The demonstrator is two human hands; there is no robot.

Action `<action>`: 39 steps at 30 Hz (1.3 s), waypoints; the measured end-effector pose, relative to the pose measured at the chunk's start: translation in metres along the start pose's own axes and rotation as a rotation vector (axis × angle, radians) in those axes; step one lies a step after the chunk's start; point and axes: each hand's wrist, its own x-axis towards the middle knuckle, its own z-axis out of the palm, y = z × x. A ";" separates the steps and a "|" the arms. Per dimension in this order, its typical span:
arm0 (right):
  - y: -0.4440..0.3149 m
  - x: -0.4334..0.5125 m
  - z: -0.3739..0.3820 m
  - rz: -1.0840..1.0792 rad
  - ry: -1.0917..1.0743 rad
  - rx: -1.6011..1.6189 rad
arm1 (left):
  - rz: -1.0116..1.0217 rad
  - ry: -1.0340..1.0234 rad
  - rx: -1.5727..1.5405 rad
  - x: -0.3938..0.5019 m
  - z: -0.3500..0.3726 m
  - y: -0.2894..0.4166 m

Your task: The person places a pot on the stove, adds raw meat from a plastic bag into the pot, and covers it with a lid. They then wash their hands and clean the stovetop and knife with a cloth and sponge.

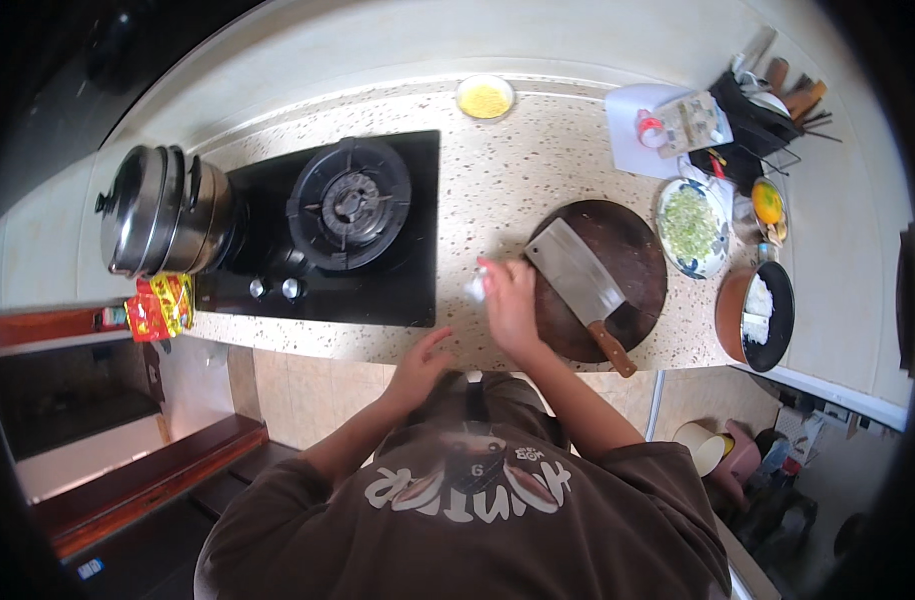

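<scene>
My right hand (511,304) is over the counter, just left of the round dark chopping board (637,259). It grips a small crumpled white wad (475,287), blurred, perhaps tissue or cloth. Empty, with its fingers apart, my left hand (421,366) hovers by the counter's front edge near the stove's corner. A cleaver (577,270) lies flat across the board, its wooden handle pointing toward me and past the rim. Right of the board stands a patterned plate (722,247) of chopped pale-green vegetable (688,221).
A black gas hob (420,225) with a stacked steamer pot (165,210) is at left, beside seasoning packets (161,306). At the back sits a bowl of yellow grains (484,100). On the right are a pot (733,315) holding white food and a black utensil rack (754,112).
</scene>
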 end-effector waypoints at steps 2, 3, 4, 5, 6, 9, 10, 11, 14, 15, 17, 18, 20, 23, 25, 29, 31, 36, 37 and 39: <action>-0.005 -0.033 0.031 -0.107 -0.203 0.029 | 0.023 0.094 -0.036 -0.012 -0.023 -0.023; -0.003 -0.047 0.046 -0.153 -0.303 0.054 | 0.001 0.156 -0.091 -0.016 -0.034 -0.035; -0.002 -0.063 0.057 -0.175 -0.339 0.000 | -0.039 0.194 -0.120 -0.022 -0.044 -0.048; 0.001 -0.072 0.067 -0.177 -0.361 -0.039 | -0.017 0.205 -0.114 -0.027 -0.054 -0.060; 0.005 -0.073 0.074 -0.174 -0.404 -0.066 | -0.011 0.229 -0.123 -0.031 -0.063 -0.070; 0.026 -0.025 0.088 -0.131 -0.266 -0.041 | -0.040 0.302 -0.129 -0.051 -0.085 -0.097; 0.030 -0.002 0.089 -0.030 -0.025 0.115 | -0.055 0.327 -0.126 -0.057 -0.090 -0.102; 0.035 0.029 0.092 0.018 0.002 0.111 | -0.054 0.342 -0.149 -0.063 -0.094 -0.107; 0.024 0.083 0.133 -0.205 0.031 0.035 | -0.062 0.381 -0.213 -0.079 -0.104 -0.113; 0.016 0.085 0.149 -0.344 0.037 -0.001 | -0.070 0.392 -0.235 -0.084 -0.106 -0.114; -0.001 0.064 0.175 -0.325 0.031 0.027 | -0.076 0.420 -0.248 -0.090 -0.116 -0.117; -0.009 0.046 0.185 -0.340 -0.086 0.025 | -0.085 0.437 -0.242 -0.096 -0.118 -0.120; -0.038 0.008 0.218 -0.316 -0.180 0.072 | -0.129 0.462 -0.254 -0.104 -0.123 -0.126; -0.081 -0.023 0.263 -0.336 -0.341 0.163 | -0.134 0.456 -0.368 -0.109 -0.129 -0.137; -0.089 -0.020 0.269 -0.416 -0.453 0.196 | -0.097 0.440 -0.297 -0.109 -0.134 -0.142; -0.051 -0.010 0.205 -0.499 -0.727 0.246 | -0.093 0.406 -0.276 -0.110 -0.147 -0.152; -0.016 -0.020 0.148 -0.483 -0.688 0.087 | -0.086 0.398 -0.284 -0.110 -0.154 -0.157; 0.016 -0.042 0.087 -0.458 -0.679 0.012 | -0.109 0.399 -0.316 -0.115 -0.164 -0.174; 0.011 -0.042 0.095 -0.482 -0.672 -0.018 | -0.079 0.398 -0.296 -0.115 -0.165 -0.176; -0.010 -0.042 0.125 -0.609 -0.761 0.022 | -0.076 0.398 -0.295 -0.119 -0.165 -0.180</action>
